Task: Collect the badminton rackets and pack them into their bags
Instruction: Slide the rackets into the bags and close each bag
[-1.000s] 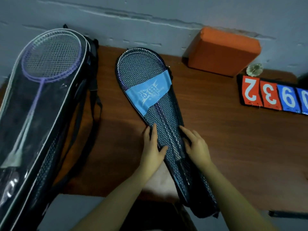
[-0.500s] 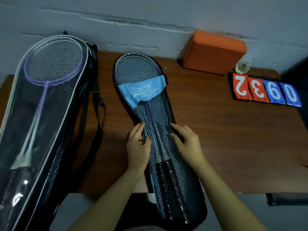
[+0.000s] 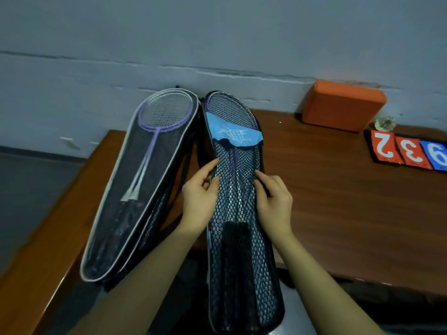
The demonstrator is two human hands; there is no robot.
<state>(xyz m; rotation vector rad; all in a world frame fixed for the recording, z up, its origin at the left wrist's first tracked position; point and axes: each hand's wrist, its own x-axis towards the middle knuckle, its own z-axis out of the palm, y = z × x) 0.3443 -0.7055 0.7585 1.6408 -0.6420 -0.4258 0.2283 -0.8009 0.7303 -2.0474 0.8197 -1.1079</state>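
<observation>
My left hand (image 3: 199, 199) pinches the left edge of the mesh racket bag (image 3: 238, 213) between thumb and curled fingers, and my right hand (image 3: 274, 201) grips the right edge the same way, so the bag runs between them from 12 o'clock down to 6. Its rounded head end with the blue label (image 3: 233, 135) lies beyond my fingertips at 12 o'clock on the wooden table (image 3: 338, 201), and its handle end hangs over the near edge toward me. Purple racket shafts show through the mesh. At 10 o'clock from my left hand, just beside the mesh bag, lies the clear-front racket bag (image 3: 135, 189) with purple rackets (image 3: 162, 114) inside. Out at 2 o'clock sit an orange block (image 3: 343, 105) and number cards (image 3: 408, 149).
</observation>
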